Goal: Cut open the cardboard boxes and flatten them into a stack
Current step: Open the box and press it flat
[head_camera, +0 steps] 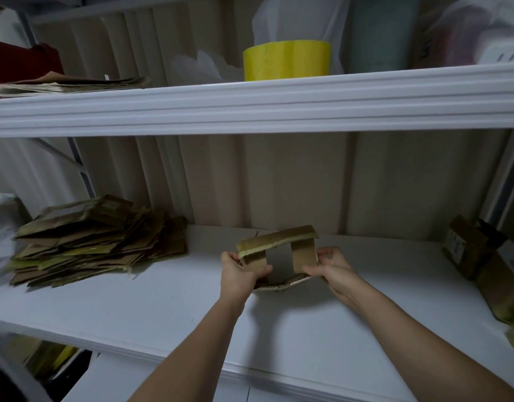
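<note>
Both hands held a small opened brown cardboard box just above the white lower shelf, mid-shelf. Left hand pinched its left flap, right hand pinched the right flap; top flap stood raised, bottom panel sagged near the shelf. Messy stack of flattened brown cardboard lay well apart at shelf left. Unopened brown boxes sat far right. Beige ribbed wall behind. White upper shelf carried a yellow tape roll and more flattened cardboard.
</note>
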